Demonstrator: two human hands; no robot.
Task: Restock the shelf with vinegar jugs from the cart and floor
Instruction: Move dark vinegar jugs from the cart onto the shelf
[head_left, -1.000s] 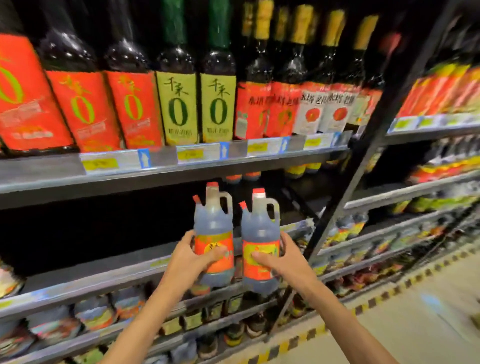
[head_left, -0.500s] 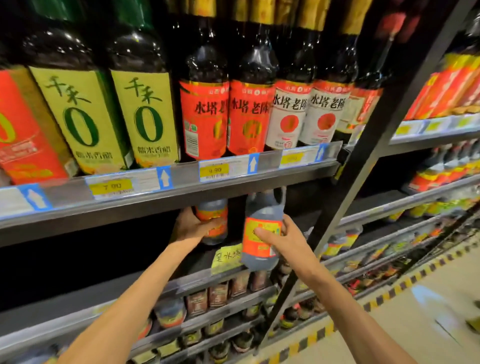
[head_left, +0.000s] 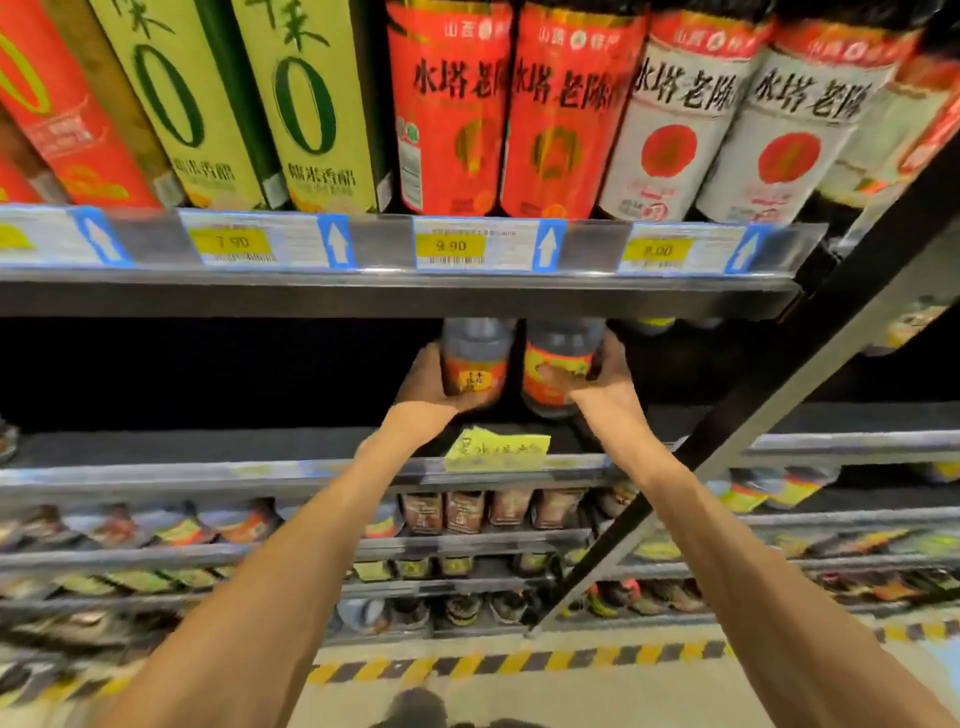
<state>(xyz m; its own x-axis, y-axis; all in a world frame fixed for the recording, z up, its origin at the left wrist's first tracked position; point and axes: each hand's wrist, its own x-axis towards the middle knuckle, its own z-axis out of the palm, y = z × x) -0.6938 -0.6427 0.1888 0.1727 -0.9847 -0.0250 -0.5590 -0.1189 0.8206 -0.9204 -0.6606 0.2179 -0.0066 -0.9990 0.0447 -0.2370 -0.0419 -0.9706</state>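
The two vinegar jugs, left jug and right jug, look like translucent smoky plastic, each wrapped in a glossy orange label. The shelf edge above them is dark, matt metal, fronted by a clear, shiny plastic price strip holding printed paper tags. The tall bottles above carry smooth, glossy labels. A yellow paper note sits on the lower shelf rail, which looks like brushed grey metal. The floor looks smooth and pale.
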